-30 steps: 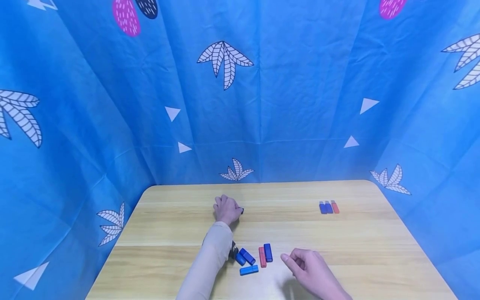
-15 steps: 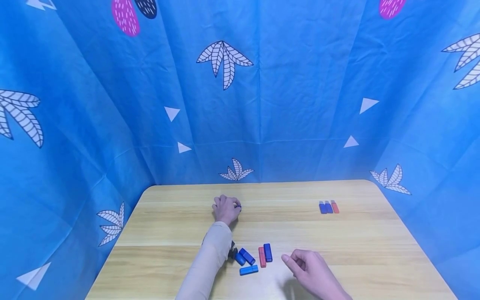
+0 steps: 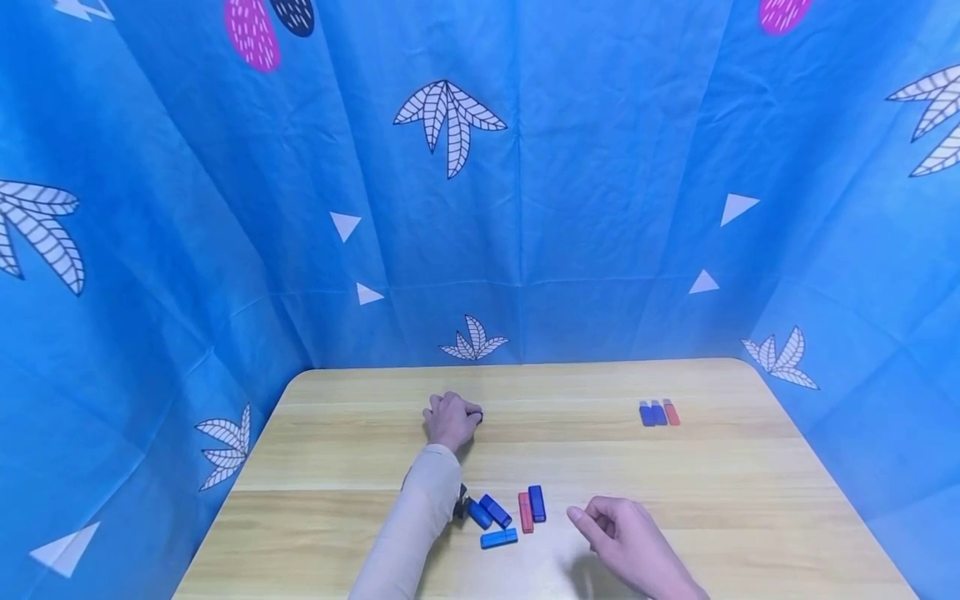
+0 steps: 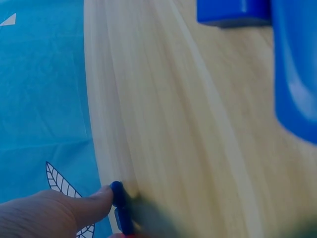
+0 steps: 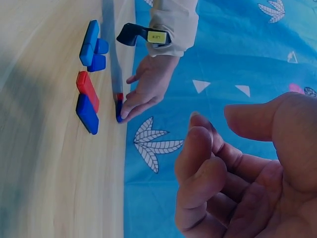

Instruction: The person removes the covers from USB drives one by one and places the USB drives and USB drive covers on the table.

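Near the far edge of the table, my left hand (image 3: 452, 422) pinches a blue USB flash drive (image 4: 122, 213), its thumb against one end. Most of that drive is hidden by the hand in the head view. A bit of red (image 5: 120, 96) shows beside it in the right wrist view. My right hand (image 3: 628, 546) hovers over the front of the table, fingers loosely curled, holding nothing. To its left lie a dark blue flash drive (image 3: 537, 503) and a red flash drive (image 3: 526, 512) side by side. A lighter blue flash drive (image 3: 498, 538) lies crosswise nearby.
Two more blue flash drives, one angled (image 3: 495, 510) and one (image 3: 478, 513) beside the left sleeve, lie close together. At the back right, two blue sticks (image 3: 652, 413) and a red stick (image 3: 672, 413) stand in a row. A blue patterned curtain (image 3: 600, 208) surrounds the wooden table (image 3: 720, 475).
The small drive at my left thumb has shifted slightly left and away from me, with small finger movements. My right hand has stayed almost still.
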Motion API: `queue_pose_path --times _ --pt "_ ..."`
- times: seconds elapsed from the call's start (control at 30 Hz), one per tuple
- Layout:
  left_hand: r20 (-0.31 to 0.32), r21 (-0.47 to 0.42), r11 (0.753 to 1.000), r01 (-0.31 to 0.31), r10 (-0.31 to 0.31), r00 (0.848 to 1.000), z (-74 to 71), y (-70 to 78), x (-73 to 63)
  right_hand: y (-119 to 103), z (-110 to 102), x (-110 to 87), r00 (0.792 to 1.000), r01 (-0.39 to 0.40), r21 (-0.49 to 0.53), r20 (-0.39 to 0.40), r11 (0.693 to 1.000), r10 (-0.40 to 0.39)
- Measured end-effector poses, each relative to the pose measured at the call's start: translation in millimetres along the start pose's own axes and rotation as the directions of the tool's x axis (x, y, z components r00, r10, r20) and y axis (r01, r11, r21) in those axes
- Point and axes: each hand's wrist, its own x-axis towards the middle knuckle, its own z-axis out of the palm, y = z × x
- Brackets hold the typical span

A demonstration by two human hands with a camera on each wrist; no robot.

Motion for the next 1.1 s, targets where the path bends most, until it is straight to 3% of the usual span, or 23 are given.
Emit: queue_pose_path --times 0.27,0.53,0.67,0.83,0.97,1.1 --pt "0.007 -0.035 0.999 -0.029 0.03 1.0 -6.6 -3.5 -2.8 1.2 -1.1 4.4 1.0 0.01 -0.006 -0.008 1.0 -0.01" --pt "-0.139 -0.166 0.983 -0.076 0.053 0.989 -24.5 -0.9 -21.8 1.8 -3.5 13.1 0.997 0.055 -0.047 -0.053 0.997 -0.057" --pt "-0.19 -0.198 0.976 -0.091 0.053 0.98 -35.6 1.3 -43.3 1.7 -2.4 22.8 0.992 0.095 -0.087 -0.069 0.992 -0.101" --pt "-0.203 -0.245 0.965 -0.094 0.043 0.978 -45.5 0.1 -81.1 3.9 1.8 39.0 0.989 0.139 -0.117 -0.04 0.983 -0.145" --pt "-0.225 -0.284 0.952 -0.116 0.051 0.973 -47.5 -5.6 -109.7 8.1 2.9 51.2 0.993 0.116 -0.116 0.015 0.987 -0.115" --pt "-0.281 -0.314 0.943 -0.112 0.02 0.959 -48.0 -13.1 -132.0 10.4 3.9 62.4 0.994 0.092 -0.127 0.077 0.988 -0.083"
